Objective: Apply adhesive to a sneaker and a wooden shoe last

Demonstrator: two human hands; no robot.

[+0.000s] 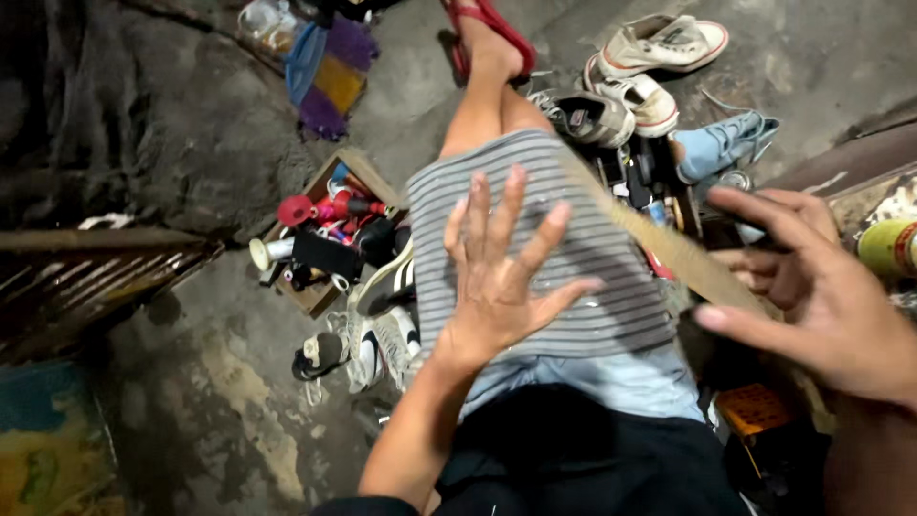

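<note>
My left hand (501, 277) hovers flat over a grey striped cloth (583, 306) draped on my thigh, fingers spread, holding nothing. My right hand (812, 291) is at the right with fingers apart and empty, next to a long tan strip (669, 248) that runs diagonally across the cloth's right edge. My leg stretches away to a red sandal (497, 29) on my foot.
A wooden box (320, 296) of thread spools and tools sits on the concrete floor at left, with a black and white shoe (382, 339) beside it. White sneakers (659, 48), a grey sneaker (592, 115) and a light blue shoe (726, 143) lie at the top right. A yellow can (888, 248) stands far right.
</note>
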